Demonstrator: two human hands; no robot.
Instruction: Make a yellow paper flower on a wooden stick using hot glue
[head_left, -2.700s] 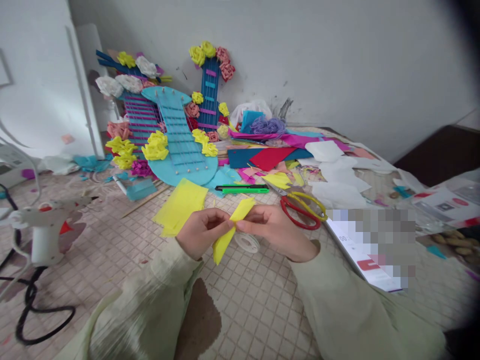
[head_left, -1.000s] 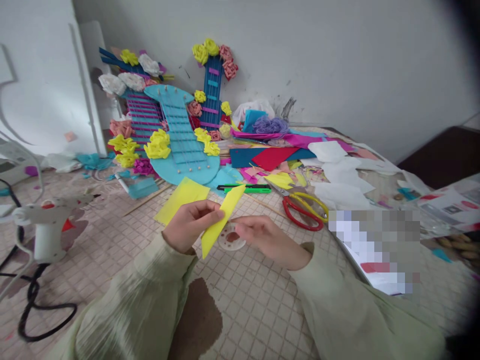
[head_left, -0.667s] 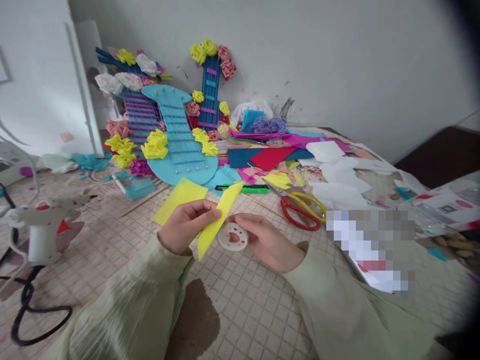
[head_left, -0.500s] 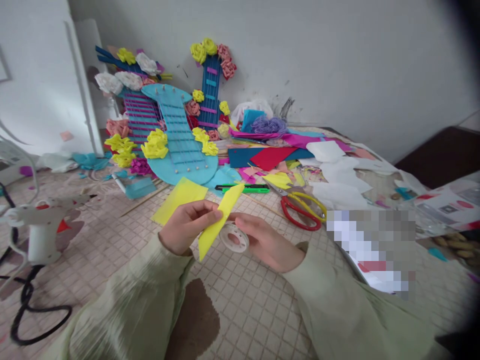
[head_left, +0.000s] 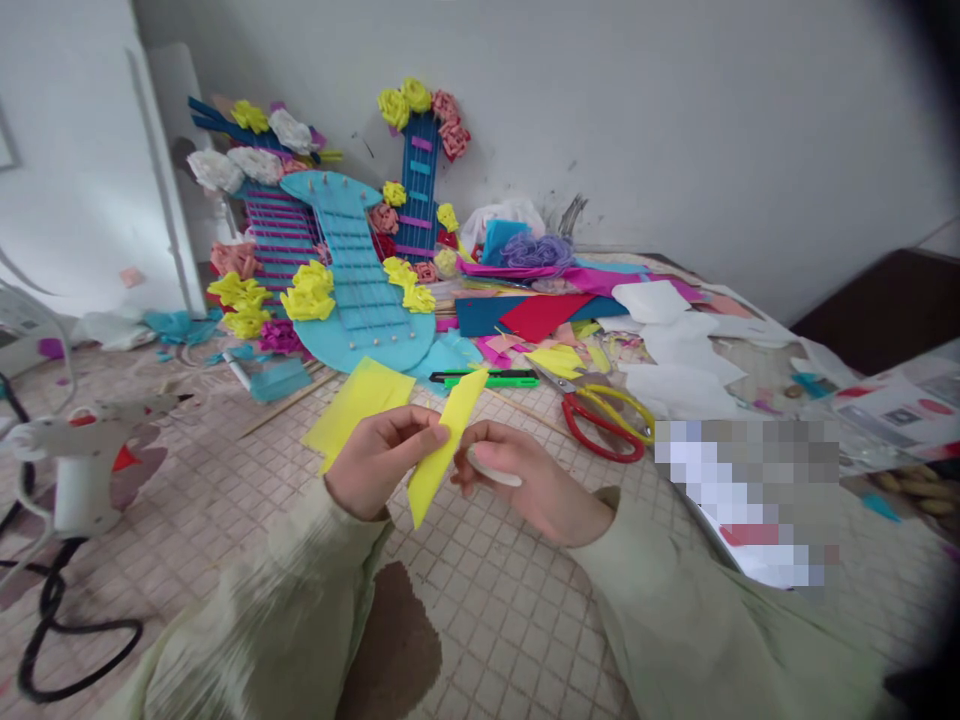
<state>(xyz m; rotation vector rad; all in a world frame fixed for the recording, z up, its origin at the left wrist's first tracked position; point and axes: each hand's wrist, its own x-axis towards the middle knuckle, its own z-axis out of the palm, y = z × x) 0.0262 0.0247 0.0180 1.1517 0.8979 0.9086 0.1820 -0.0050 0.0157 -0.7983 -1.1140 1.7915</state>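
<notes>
My left hand (head_left: 382, 462) pinches a folded strip of yellow paper (head_left: 442, 452), which stands tilted in front of me. Close to its right side, my right hand (head_left: 529, 478) is closed on a white tape spool (head_left: 495, 467), seen nearly edge-on. The fingertips of that hand are partly behind the spool. On the table behind my left hand lies a flat yellow sheet (head_left: 360, 395). A green utility knife (head_left: 495, 377) rests just beyond the strip. To the right are scissors (head_left: 607, 425) with red and yellow handles.
A white glue gun (head_left: 82, 470) with a black cable stands at the left. Paper guitar shapes with paper flowers, including a light blue one (head_left: 352, 270), lean at the back. Purple yarn (head_left: 538, 252), coloured sheets and white scraps (head_left: 679, 350) cover the back right.
The spool has turned from showing its round face to nearly edge-on, and my right fingers have curled around it. The yellow strip has shifted slightly.
</notes>
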